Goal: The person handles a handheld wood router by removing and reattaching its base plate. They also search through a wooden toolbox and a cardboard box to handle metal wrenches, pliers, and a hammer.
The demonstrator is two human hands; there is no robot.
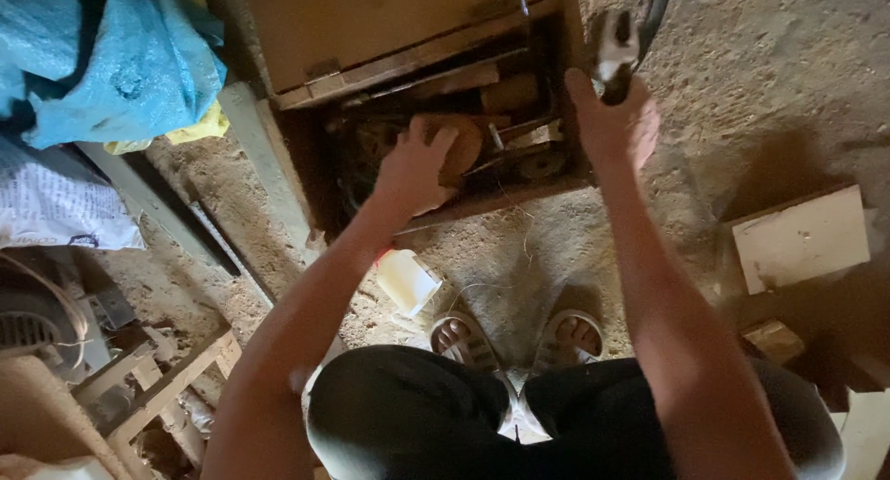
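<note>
An open wooden toolbox [436,49] lies on the sawdust floor in front of me, full of dark tools and round discs. My left hand [414,169] reaches into the box and rests on a round brown wooden disc [464,146]. My right hand [616,123] is raised over the box's right end, fingers closed around a metal-headed tool with a dark handle [616,49]. My knees and sandalled feet [519,336] are below the box.
A blue tarp bundle [111,53] and a white sack [56,202] lie at the left. A white cup [406,281] lies near my feet. A pale board [802,239] is on the right, wooden frames [167,387] at the bottom left.
</note>
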